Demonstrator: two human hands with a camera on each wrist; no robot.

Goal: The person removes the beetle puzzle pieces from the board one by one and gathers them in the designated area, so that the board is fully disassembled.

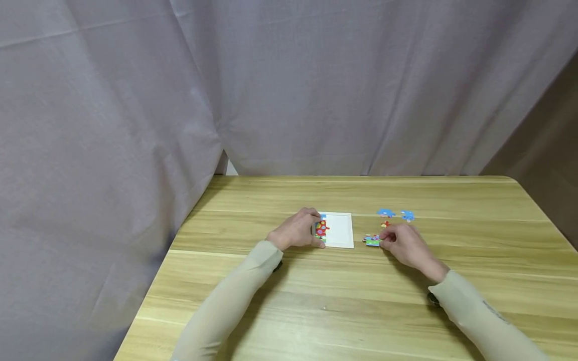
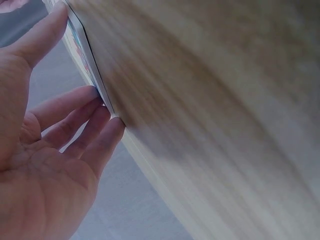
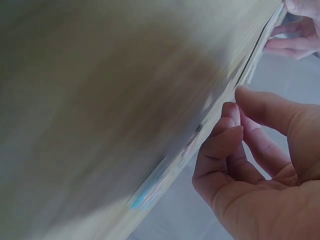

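Note:
A white puzzle tray (image 1: 339,230) lies on the table with coloured pieces, including a red dotted one (image 1: 321,228), along its left side. My left hand (image 1: 297,229) grips the tray at its left end, thumb at the near edge and fingers at the far one. In the left wrist view, the fingertips (image 2: 118,123) bend against the tray's rim. To the right of the tray, my right hand (image 1: 405,244) pinches the right end of a green and blue puzzle piece (image 1: 372,241) low over the table. The fingers hide that end of it.
Two blue puzzle pieces (image 1: 386,213) (image 1: 408,215) lie beyond the right hand, and a red and yellow piece (image 1: 385,224) sits just by its fingers. The wooden table (image 1: 325,306) ends at a grey curtain (image 1: 307,90) behind and to the left.

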